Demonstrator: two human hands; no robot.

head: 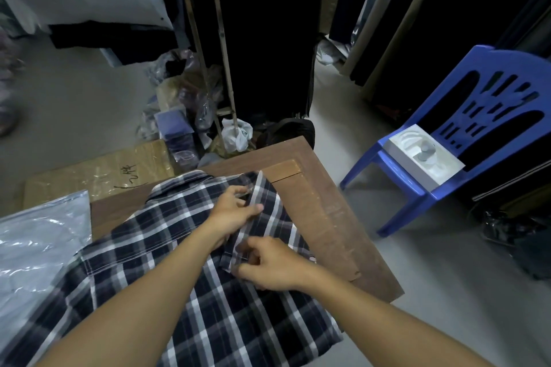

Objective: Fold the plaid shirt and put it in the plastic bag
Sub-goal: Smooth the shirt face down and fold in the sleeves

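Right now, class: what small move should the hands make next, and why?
Probably fold the strip both hands pinch, left hand and right hand, inward across the shirt: it lies spread on the table, and the bag waits unused.

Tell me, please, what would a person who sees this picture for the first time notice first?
First, the plaid shirt spread over the wooden table in the lower middle, with the left hand and the right hand both pinching its front edge. Then the bright blue plastic chair at the right, and the clear plastic bag at the left.
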